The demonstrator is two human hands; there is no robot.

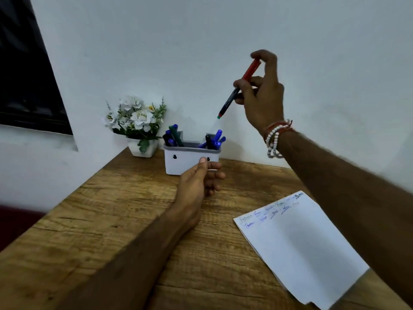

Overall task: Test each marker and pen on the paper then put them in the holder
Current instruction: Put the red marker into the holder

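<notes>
Up above the desk, the right hand is raised in front of the white wall, its grip closed on a marker with a red cap end and a black barrel. The fingers pinch it near the middle. The marker tilts, its lower end pointing down and left, above and well apart from the white holder. That holder stands at the back of the desk with blue, black and green pens leaning at both ends. The left hand sits just in front of the holder, its grip slack, fingers loosely curled and holding nothing; whether the thumb touches the front wall cannot be told. The paper, scribbled along its top edge, lies on the desk under the right forearm. Beaded bracelets circle the right wrist, and a pot of white flowers stands left of the holder.
</notes>
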